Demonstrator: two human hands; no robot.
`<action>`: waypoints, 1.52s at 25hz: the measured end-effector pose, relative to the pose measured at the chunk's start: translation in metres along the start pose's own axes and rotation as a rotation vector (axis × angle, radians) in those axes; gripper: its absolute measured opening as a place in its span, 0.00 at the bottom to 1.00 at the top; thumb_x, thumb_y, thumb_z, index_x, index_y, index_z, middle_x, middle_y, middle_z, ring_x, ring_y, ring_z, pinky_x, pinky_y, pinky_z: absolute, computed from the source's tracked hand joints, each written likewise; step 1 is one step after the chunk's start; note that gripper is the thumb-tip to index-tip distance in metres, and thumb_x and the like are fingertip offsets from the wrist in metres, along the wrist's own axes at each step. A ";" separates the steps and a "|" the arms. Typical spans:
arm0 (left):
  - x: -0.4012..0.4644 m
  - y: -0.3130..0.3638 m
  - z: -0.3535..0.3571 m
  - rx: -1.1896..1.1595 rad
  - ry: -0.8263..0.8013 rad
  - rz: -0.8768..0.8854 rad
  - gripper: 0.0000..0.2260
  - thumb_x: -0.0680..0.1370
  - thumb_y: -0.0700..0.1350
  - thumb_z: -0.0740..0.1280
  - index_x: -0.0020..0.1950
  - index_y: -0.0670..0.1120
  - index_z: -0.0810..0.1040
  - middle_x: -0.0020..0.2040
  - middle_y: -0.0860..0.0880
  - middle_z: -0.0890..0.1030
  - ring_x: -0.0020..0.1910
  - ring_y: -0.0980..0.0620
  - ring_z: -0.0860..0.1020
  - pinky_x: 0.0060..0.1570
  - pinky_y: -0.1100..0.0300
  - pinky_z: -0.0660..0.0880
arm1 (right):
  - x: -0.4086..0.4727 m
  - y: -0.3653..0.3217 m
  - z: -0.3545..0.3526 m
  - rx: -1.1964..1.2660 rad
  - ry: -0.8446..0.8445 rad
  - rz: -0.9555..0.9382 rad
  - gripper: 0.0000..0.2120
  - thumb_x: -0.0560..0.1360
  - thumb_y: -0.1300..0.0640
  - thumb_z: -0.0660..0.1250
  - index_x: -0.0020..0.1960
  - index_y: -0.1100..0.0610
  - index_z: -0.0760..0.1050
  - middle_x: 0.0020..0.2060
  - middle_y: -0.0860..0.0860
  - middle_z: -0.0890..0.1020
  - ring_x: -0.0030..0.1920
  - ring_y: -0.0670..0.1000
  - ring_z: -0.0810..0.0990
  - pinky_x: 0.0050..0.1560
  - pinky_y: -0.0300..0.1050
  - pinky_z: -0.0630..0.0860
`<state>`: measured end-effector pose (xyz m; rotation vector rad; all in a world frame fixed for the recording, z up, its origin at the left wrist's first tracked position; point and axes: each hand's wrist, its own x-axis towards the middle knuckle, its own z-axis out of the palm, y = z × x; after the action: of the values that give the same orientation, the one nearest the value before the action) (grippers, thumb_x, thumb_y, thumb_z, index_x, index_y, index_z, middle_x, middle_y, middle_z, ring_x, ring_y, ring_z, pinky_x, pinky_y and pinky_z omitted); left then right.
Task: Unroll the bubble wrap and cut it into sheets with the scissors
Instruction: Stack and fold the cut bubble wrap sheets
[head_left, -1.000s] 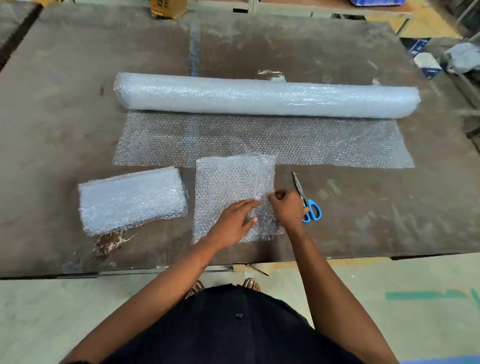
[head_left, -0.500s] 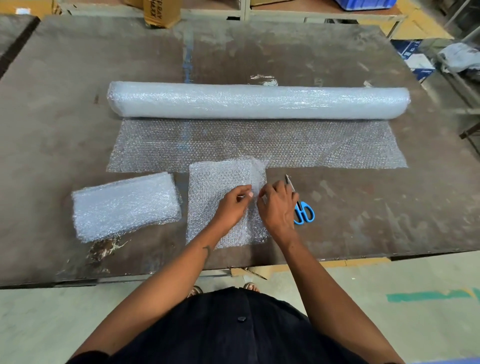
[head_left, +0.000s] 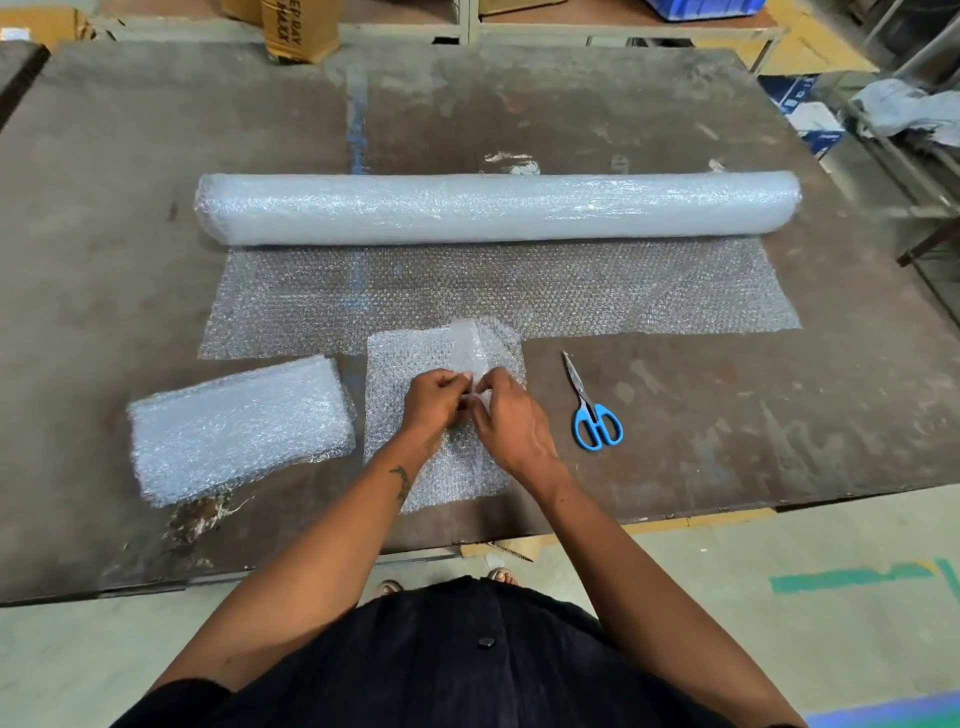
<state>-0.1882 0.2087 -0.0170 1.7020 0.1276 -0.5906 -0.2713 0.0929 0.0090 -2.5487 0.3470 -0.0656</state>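
Both hands pinch a cut sheet of bubble wrap on the bench.

The left hand (head_left: 434, 400) and right hand (head_left: 511, 423) meet over the sheet (head_left: 400, 364), fingers curled on its folded-over top edge. The roll (head_left: 498, 213) lies at 12 o'clock, its loose end spread toward the sheet. Scissors (head_left: 592, 410) lie at 3 o'clock, a stack of sheets (head_left: 239, 426) at 9 o'clock.

bare table (head_left: 727, 426) right of scissors (head_left: 592, 410) | left: sheet stack (head_left: 239, 426)
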 end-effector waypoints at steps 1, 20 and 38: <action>0.000 0.002 -0.003 -0.047 0.000 -0.022 0.12 0.84 0.45 0.69 0.44 0.40 0.81 0.35 0.43 0.80 0.29 0.48 0.76 0.29 0.55 0.72 | 0.000 -0.006 0.002 -0.058 -0.001 -0.001 0.19 0.82 0.47 0.69 0.66 0.54 0.67 0.56 0.56 0.80 0.48 0.60 0.83 0.41 0.51 0.74; 0.018 0.001 -0.077 0.202 0.274 0.115 0.11 0.87 0.48 0.64 0.57 0.42 0.80 0.45 0.47 0.84 0.38 0.52 0.79 0.35 0.59 0.73 | -0.024 -0.059 0.044 -0.462 -0.015 -0.291 0.24 0.74 0.57 0.71 0.69 0.56 0.74 0.52 0.55 0.80 0.49 0.59 0.82 0.50 0.57 0.78; -0.006 -0.013 -0.094 0.942 0.024 0.520 0.24 0.87 0.44 0.62 0.84 0.47 0.64 0.83 0.44 0.65 0.82 0.44 0.62 0.80 0.45 0.62 | -0.042 -0.071 0.079 -0.517 -0.111 -0.442 0.24 0.77 0.39 0.59 0.54 0.58 0.81 0.48 0.59 0.77 0.47 0.59 0.77 0.51 0.58 0.71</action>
<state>-0.1695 0.3021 -0.0161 2.5154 -0.6599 -0.2258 -0.2856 0.2032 -0.0184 -3.0790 -0.2879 0.0021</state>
